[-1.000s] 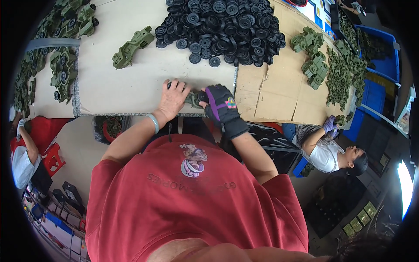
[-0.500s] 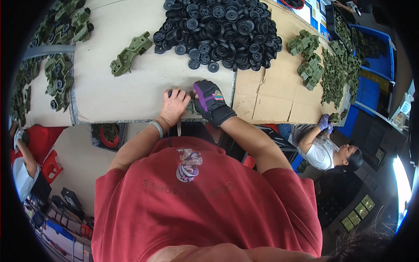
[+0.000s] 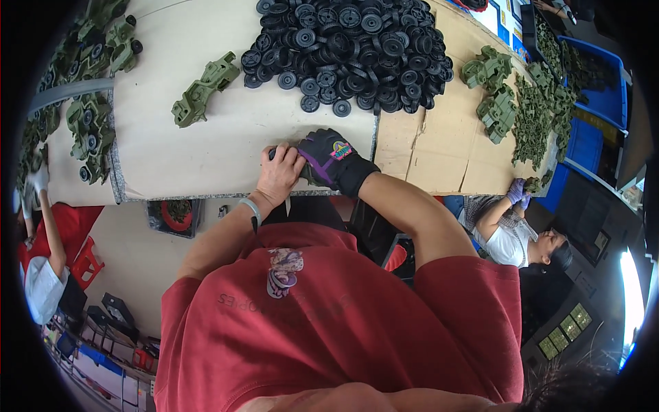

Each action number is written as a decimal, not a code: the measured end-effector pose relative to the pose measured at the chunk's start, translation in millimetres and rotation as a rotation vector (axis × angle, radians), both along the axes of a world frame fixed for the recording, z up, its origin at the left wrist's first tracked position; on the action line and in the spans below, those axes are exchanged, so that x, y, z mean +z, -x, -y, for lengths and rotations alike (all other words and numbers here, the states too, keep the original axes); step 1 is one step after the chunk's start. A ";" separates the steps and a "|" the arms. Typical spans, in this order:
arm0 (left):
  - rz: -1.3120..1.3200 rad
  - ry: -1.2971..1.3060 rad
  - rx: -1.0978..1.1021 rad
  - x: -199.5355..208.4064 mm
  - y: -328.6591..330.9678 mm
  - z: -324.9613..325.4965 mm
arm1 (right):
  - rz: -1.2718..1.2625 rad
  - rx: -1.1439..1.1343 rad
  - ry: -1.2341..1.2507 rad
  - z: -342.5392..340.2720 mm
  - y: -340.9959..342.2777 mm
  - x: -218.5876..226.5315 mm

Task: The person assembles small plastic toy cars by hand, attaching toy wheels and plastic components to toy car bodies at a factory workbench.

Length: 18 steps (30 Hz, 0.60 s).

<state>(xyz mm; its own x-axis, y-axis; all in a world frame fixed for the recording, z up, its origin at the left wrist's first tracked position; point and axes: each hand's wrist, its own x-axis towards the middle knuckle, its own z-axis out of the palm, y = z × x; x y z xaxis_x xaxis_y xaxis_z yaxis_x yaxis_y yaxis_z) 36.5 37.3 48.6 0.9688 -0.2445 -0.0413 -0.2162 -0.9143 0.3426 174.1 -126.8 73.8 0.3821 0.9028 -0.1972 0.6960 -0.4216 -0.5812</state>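
My bare left hand (image 3: 280, 170) is closed near the table's front edge, fingers curled. A black wheel (image 3: 272, 153) shows at its fingertips. Pressed up against it, my right hand (image 3: 328, 159), in a black and purple glove, is closed too. Between them both hands grip a green toy vehicle (image 3: 310, 180), mostly hidden by the fingers. Beyond them lies a heap of black toy wheels (image 3: 343, 51). A green toy vehicle body (image 3: 204, 90), with no wheels showing, rests to the left of the heap.
Wheeled green toy vehicles (image 3: 89, 134) crowd the far left, past a grey strip (image 3: 72, 88). At right, green vehicle bodies (image 3: 495, 113) and small green parts (image 3: 528, 123) lie on cardboard (image 3: 432, 154). A co-worker (image 3: 511, 233) in purple gloves works there; another person (image 3: 44, 275) is at left.
My gloved right hand has shifted left and turned over more of the toy vehicle, against my left hand. At far left, the other person's arm has reached up toward the vehicles.
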 end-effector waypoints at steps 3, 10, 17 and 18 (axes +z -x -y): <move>-0.003 -0.037 -0.035 -3.1 2.6 -0.2 | -0.085 -0.021 -0.066 8.8 5.2 -8.1; -0.623 0.335 0.165 13.2 -20.0 -27.6 | -0.031 -0.856 -0.161 35.9 -3.2 -18.1; -0.888 0.604 0.238 -23.1 -43.3 -91.4 | 0.250 -0.749 -0.084 33.7 -18.9 -28.3; -0.854 0.583 0.261 -25.4 -42.2 -95.8 | 0.246 -0.739 -0.068 34.0 -19.9 -26.5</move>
<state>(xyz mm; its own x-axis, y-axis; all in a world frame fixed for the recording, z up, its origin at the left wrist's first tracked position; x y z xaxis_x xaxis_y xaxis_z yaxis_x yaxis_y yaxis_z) 78.7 133.1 23.2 0.6992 -0.2350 -0.6752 0.4812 -0.5437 0.6876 194.1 -160.8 47.3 0.9144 0.4045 0.0180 0.3611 -0.7947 -0.4878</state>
